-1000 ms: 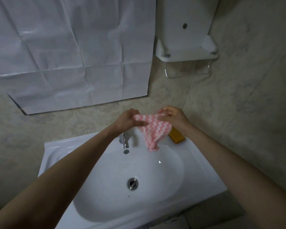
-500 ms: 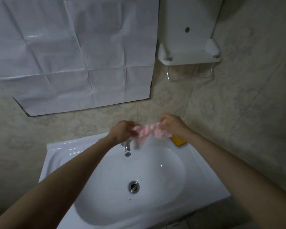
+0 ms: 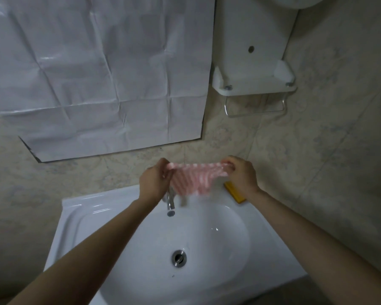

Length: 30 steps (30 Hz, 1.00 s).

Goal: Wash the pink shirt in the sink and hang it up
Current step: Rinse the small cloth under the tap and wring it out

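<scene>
- A creased white sheet (image 3: pixel 97 73) covered the wall at upper left; below it the white sink (image 3: pixel 79 216) stood against the tiles;
- The left hand (image 3: pixel 155 180) pinched one end of the pink shirt (image 3: pixel 194 179), fingers curled; its wrist hid the top of the tap (image 3: pixel 171 202);
- The shirt hung stretched between both hands, above the basin's back edge, clear of the drain (image 3: pixel 179 258);
- The right hand (image 3: pixel 242 175) gripped the other end, fingers curled; it partly covered a yellow bar (image 3: pixel 235 195) on the rim;
- A white shelf (image 3: pixel 254 88) with a metal rail (image 3: pixel 256 112) hung on the wall above.

Pink-and-white striped shirt (image 3: pixel 193 180) (small, blurred) stretched above sink (image 3: pixel 110 208)
</scene>
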Motion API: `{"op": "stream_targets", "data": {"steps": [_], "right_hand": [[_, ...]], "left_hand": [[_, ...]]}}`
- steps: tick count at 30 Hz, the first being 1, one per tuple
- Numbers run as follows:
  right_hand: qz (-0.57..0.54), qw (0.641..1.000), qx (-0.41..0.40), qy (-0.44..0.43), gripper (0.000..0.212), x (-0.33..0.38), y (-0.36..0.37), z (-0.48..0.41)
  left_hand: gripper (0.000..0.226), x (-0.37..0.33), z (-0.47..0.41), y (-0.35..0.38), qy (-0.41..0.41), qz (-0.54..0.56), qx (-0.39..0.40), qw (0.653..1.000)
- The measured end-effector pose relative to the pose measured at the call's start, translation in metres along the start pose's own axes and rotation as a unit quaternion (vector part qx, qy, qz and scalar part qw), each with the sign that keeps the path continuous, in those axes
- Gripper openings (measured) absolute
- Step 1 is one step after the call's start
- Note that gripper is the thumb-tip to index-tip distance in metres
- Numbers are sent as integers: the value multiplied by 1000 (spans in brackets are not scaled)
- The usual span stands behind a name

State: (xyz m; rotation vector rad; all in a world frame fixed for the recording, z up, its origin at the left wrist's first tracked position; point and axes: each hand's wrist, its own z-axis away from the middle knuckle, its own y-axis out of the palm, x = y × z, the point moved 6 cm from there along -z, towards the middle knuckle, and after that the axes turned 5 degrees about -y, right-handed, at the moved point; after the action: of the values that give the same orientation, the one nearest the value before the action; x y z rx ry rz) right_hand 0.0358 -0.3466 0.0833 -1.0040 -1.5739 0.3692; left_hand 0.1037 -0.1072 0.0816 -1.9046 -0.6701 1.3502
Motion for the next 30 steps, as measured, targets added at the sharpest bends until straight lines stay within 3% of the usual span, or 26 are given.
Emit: {"op": "stream_targets", "data": {"steps": [2, 4, 6, 7, 9, 10, 12, 13, 16, 19, 22, 25, 28, 30], "right_hand": [[61, 997, 50, 10, 15, -3, 5, 1], [81, 996, -25, 20, 14, -7, -6, 2], [50, 995, -79, 30, 15, -12, -15, 0], [36, 998, -45, 34, 17, -16, -11, -4], [3, 999, 22, 38, 16, -20, -1, -6], [-20, 999, -8, 39, 15, -21, -4, -7], [-69, 992, -101, 39, 11, -20, -16, -4], [-73, 992, -98, 24, 9, -16, -17, -4], [-83, 996, -27, 17, 12, -14, -9, -6], [-117, 986, -101, 66, 8, -34, -24, -11], [-47, 997, -45, 40, 4, -38, -27, -17], [18, 992, -115, 48, 10, -48, -49, -19], [87, 984, -132, 78, 13, -57, -69, -21], [74, 979, -149, 116, 16, -67, -79, -23]], "left_hand": [[21, -3, 0, 5, 3, -10, 35, 999], [28, -5, 3, 5, -3, -23, 48, 999], [29, -3, 0, -5, -12, 20, -33, 999], [25, -4, -1, -4, -4, 16, -24, 1000], [14, -8, 0, 8, 7, -21, 71, 997], [14, -7, -1, 9, -5, -22, 78, 997], [18, -5, -2, -2, -32, 21, -13, 999], [18, -7, -4, -6, -35, 41, -42, 998], [15, -21, -4, 11, -9, 29, 68, 997], [13, -19, -10, 7, -31, 68, 25, 997], [16, -24, -17, 18, -10, 32, 62, 998], [24, -35, -23, 20, -21, 14, 64, 998], [17, -54, -30, 27, -51, 140, 82, 985], [15, -68, -32, 35, -92, 271, 123, 950]]}}
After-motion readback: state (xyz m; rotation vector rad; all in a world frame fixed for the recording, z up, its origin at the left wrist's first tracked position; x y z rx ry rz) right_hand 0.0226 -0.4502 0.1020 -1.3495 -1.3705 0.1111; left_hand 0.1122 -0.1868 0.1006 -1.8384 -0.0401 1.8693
